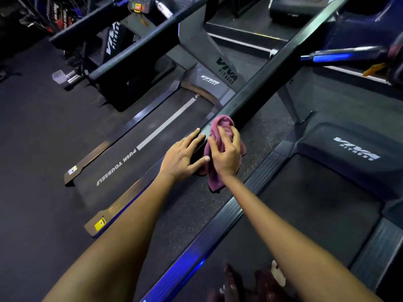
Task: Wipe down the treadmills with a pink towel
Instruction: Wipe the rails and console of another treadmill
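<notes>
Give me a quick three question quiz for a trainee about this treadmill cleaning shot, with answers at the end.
1. Which hand grips the pink towel: left or right?
2. True or false: the left hand lies flat with straight fingers on the end of the handrail.
3. What words are printed on the belt of the left treadmill?
   A. Keep moving
   B. Push yourself
   C. Run faster

Key:
1. Right.
2. True.
3. B.
</notes>
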Available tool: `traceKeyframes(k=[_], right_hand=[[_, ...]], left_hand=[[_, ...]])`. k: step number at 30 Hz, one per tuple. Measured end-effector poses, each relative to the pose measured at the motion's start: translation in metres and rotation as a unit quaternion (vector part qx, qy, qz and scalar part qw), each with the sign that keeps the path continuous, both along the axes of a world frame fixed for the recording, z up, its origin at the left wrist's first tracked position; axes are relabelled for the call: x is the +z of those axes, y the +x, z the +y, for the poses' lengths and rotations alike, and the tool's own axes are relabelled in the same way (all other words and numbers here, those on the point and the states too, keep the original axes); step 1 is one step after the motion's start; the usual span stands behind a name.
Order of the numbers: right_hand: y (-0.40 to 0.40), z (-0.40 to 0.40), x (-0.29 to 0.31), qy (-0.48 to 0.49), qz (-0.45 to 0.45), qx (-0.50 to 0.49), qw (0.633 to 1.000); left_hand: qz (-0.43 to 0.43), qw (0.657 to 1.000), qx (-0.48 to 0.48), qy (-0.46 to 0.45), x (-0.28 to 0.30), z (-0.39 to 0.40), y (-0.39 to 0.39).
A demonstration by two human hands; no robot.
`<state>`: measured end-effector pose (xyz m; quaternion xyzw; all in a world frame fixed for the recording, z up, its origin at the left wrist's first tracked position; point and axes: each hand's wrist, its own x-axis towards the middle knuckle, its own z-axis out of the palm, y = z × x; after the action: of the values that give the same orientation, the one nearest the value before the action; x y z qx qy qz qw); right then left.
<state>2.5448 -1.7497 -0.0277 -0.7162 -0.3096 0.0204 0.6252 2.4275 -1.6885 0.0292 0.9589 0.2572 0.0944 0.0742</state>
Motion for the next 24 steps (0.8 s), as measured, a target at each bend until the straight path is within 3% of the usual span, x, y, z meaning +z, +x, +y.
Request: traceKeyframes(k=[3,9,12,16,21,24], right_hand=[[-0.006,0.001,-0.009,-0.053,-0.041,-0.007,0.998],[-0.043,0.006,-0.008,-0.05,-0.015,-0.097,0.994],[-0.088,-0.003,-0.015,-0.04,-0.011,-0.087,0.995],[-0.112,-0.011,-0.03,0.009,0.024,-0.043,0.999],[-0.092,0.003,-0.021,0.015,0.145,-0.124,0.981],[-0.092,0.003,-0.012,-0.009,0.128,-0.145,0.981]], left_hand=[[-0.005,0.999,0.008,-0.031,0.003,0.0,0.0],[-0.073,0.988,0.037,-0.13,-0.002,0.006,-0.001],[-0.09,0.984,0.03,-0.15,-0.006,0.01,-0.002],[-0.091,0.982,0.031,-0.16,-0.005,0.01,-0.004],[-0.079,0.985,0.02,-0.151,-0.007,0.011,-0.002],[-0.074,0.988,0.011,-0.135,-0.01,0.014,-0.003]])
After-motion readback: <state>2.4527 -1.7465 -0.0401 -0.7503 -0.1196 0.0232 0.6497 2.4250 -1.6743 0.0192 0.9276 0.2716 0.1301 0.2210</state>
